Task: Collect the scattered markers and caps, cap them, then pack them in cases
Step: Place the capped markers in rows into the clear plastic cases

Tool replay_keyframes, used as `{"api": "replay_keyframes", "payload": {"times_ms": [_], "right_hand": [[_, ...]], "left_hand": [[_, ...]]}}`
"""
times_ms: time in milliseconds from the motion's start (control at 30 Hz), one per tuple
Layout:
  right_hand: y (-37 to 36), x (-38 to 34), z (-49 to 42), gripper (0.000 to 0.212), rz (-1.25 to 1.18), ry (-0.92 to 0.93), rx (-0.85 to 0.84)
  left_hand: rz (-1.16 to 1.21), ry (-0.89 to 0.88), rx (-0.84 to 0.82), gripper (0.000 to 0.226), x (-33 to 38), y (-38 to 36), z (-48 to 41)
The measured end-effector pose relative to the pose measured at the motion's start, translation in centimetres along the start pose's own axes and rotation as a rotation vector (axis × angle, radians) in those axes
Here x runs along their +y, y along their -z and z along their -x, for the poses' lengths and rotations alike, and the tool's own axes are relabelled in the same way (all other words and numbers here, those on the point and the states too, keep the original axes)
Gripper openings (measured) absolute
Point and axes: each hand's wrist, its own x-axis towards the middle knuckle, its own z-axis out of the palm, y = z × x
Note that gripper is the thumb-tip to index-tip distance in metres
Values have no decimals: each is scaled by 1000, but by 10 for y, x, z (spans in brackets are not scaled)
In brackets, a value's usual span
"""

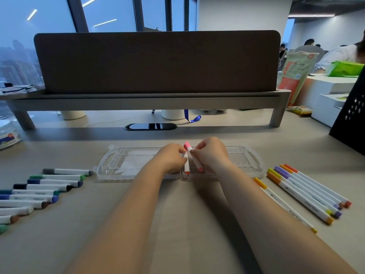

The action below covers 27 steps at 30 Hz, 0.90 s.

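Observation:
Two clear plastic cases lie side by side on the desk, the left case [122,163] and the right case [246,161]. My left hand [171,158] pinches a red-capped marker [186,167] that lies at the left end of the right case. My right hand [209,153] pinches a pink marker [194,157], tilted, just right of the red one. Several capped markers in dark and green shades [49,182] lie in a row at the left. Several capped orange, yellow and purple markers [308,190] lie at the right.
A raised grey shelf with a brown divider panel [156,62] runs across the back of the desk. A black cable port [151,126] sits behind the cases. A black perforated object [351,119] stands at the right edge. People sit in the far right background.

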Motion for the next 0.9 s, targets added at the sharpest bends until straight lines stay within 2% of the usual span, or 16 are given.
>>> {"api": "replay_keyframes", "payload": {"times_ms": [167, 267, 600, 700, 900], "right_hand": [[-1, -4, 0, 24, 30, -5, -5], [-4, -3, -2, 15, 44, 1, 2], [-10, -1, -3, 12, 225, 79, 16], [-11, -3, 1, 12, 305, 107, -2], [-3, -9, 10, 14, 346, 138, -19]], "left_hand": [[20, -5, 0, 38, -1, 1, 0], [2, -10, 5, 39, -1, 1, 0], [29, 13, -9, 37, -2, 0, -1], [-8, -1, -11, 32, -2, -2, -2], [-124, 6, 31, 37, 5, -5, 1]]}}
